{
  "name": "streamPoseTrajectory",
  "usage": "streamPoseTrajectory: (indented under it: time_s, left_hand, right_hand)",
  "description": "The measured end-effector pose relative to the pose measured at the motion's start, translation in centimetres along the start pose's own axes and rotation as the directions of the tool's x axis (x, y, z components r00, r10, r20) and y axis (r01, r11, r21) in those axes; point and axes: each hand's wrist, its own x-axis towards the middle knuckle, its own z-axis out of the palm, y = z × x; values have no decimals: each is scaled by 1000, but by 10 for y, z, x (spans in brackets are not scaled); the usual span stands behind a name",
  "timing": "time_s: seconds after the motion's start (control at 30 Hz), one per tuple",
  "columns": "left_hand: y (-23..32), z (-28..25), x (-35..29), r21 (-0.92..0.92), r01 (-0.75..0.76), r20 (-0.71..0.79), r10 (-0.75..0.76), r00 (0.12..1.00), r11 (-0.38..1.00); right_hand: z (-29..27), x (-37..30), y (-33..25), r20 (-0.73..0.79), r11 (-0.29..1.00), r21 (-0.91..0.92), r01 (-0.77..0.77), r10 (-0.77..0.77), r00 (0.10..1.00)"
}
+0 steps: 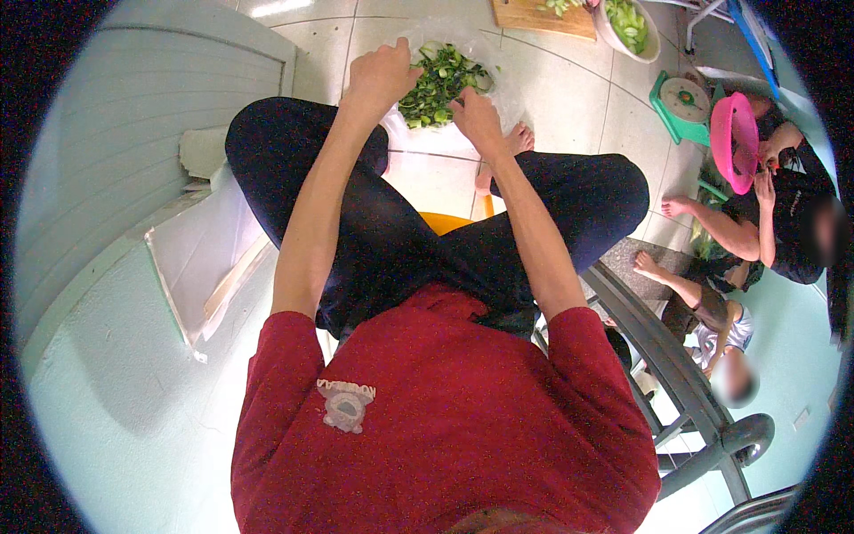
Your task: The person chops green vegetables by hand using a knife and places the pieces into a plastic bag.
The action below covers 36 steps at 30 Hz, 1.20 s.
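On the tiled floor in front of me lies a clear plastic bag [412, 135], spread open around a heap of chopped green vegetable pieces and peels [438, 87]. My left hand [380, 80] is closed at the bag's left side, its fingers curled on the thin plastic. At the right side of the heap, my right hand [478, 117] is closed too, fingertips pressed together at the bag beside the greens. The plastic between the fingers is hard to make out.
A wooden cutting board [534, 20] and a white bowl [656, 46] of cut greens stand far right. Nearby are a green scale [680, 107] and a pink basket [734, 147] at a co-worker's hands [767, 178]. Another person sits beyond a metal railing [676, 374]. A wall panel [169, 116] borders the left.
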Motion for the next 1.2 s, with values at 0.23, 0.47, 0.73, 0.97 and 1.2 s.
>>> streamPoseTrajectory:
  time_s: [0.23, 0.47, 0.73, 0.97, 1.2]
  left_hand:
    - [-5, 2, 3, -17, 24, 103, -23, 994, 1000]
    - [-5, 7, 6, -24, 3, 129, 0, 992, 1000]
    - [-2, 13, 3, -90, 76, 151, -62, 987, 993]
    - [-11, 20, 6, -219, -42, 196, 87, 977, 975]
    - [-8, 23, 5, -51, -126, 101, 131, 986, 991]
  right_hand:
    - [-71, 3, -35, -94, 998, -56, -22, 16, 995]
    - [-180, -30, -73, -104, 972, -92, 214, -223, 969]
    - [-228, -32, -79, -177, 856, -145, 496, -516, 838]
    - [-202, -15, -76, -334, 759, -203, 619, -648, 685]
    - [-201, -16, -83, -410, 746, -151, 649, -645, 645]
